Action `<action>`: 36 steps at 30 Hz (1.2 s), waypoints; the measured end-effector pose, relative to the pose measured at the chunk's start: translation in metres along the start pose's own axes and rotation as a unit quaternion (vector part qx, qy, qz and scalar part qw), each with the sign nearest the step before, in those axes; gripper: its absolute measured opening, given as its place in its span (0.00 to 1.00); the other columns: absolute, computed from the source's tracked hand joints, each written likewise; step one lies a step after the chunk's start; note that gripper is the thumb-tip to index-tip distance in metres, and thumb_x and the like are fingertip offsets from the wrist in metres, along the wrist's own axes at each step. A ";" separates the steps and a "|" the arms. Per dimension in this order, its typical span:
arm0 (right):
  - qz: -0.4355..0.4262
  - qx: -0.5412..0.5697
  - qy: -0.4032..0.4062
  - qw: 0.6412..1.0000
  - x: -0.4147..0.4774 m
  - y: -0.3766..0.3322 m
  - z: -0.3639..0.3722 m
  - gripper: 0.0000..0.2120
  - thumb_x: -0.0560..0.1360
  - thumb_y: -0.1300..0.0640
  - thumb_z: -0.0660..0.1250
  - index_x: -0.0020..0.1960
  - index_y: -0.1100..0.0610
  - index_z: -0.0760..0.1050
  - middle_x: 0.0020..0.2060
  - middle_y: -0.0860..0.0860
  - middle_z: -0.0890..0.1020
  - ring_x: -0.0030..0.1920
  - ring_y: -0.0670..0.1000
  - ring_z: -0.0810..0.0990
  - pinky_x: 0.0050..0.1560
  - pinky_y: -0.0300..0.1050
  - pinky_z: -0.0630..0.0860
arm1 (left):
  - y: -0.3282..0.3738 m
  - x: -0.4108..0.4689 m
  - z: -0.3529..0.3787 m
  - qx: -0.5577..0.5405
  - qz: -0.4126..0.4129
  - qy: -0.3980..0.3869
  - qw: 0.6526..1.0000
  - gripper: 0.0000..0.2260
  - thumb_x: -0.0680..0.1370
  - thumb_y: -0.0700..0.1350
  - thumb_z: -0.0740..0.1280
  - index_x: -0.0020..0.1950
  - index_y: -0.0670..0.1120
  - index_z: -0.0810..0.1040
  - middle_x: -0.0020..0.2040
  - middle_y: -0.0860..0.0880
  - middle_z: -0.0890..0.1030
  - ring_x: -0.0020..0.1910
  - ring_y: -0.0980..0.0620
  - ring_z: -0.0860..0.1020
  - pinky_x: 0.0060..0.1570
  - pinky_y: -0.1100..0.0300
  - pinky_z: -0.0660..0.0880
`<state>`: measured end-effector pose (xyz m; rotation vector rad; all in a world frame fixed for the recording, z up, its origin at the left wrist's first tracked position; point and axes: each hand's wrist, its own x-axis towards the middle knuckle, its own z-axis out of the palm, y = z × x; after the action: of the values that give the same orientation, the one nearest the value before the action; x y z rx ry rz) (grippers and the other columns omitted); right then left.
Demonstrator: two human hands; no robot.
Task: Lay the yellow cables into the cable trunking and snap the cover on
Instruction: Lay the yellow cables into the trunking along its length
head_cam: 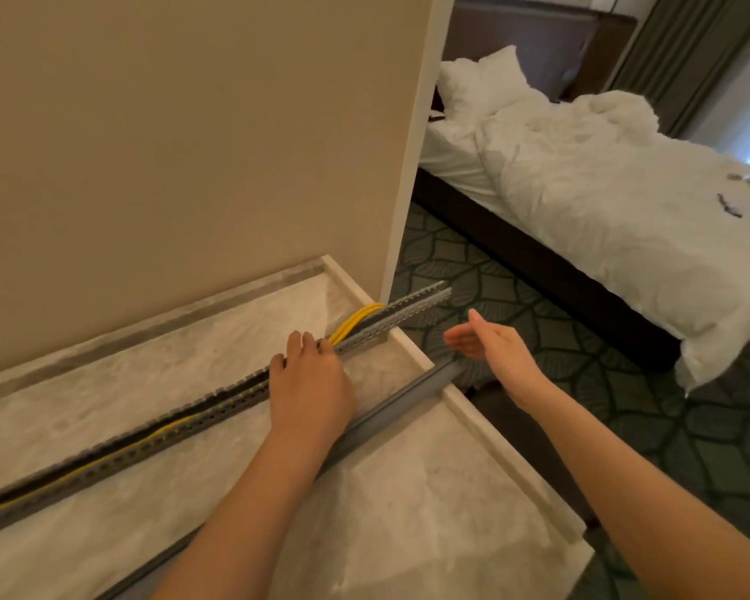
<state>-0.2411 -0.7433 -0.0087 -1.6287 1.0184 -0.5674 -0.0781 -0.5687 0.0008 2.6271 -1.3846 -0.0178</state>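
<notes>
Left grip (pixel 310 383) lies palm-down across the trunking (pixel 118 448), fingers flat, pressing on it without clasping. Right grip (pixel 490 344) hovers wide, fingers straight, past the bench (pixel 408 491) edge. Trunking runs lower left to upper right, its far end overhanging. Cables (pixel 356 318) bulge out beyond the fingers. Cover (pixel 390 404) lies parallel, nearer.

No readable text, label, brand, number or sign appeared anywhere in the view.
</notes>
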 end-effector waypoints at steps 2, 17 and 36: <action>0.050 0.069 -0.022 0.996 0.020 0.015 -0.004 0.22 0.81 0.48 0.51 0.47 0.57 0.80 0.47 0.54 0.84 0.51 0.52 0.82 0.57 0.48 0.74 | 0.001 -0.002 0.005 -0.014 -0.019 0.002 1.000 0.17 0.78 0.47 0.56 0.67 0.44 0.67 0.67 0.46 0.69 0.70 0.46 0.61 0.67 0.47 0.62; 0.205 0.179 -0.309 0.911 0.140 0.089 0.054 0.29 0.79 0.40 0.42 0.48 0.46 0.82 0.66 0.49 0.73 0.70 0.51 0.63 0.65 0.50 0.59 | 0.017 -0.006 0.005 -0.010 -0.153 -0.012 0.988 0.25 0.77 0.50 0.60 0.73 0.54 0.60 0.75 0.55 0.60 0.74 0.52 0.56 0.72 0.45 0.48; 0.137 0.282 -0.252 0.916 0.163 0.037 0.006 0.18 0.75 0.47 0.61 0.32 0.56 0.76 0.27 0.50 0.79 0.29 0.47 0.75 0.41 0.42 0.71 | 0.014 -0.011 0.014 -0.036 -0.157 0.004 0.987 0.30 0.74 0.44 0.62 0.75 0.56 0.57 0.76 0.57 0.55 0.75 0.56 0.53 0.73 0.52 0.52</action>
<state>-0.1643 -0.8795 -0.0677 -1.0118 0.6006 -0.1982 -0.0971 -0.5695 -0.0119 2.7510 -0.9345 -0.0959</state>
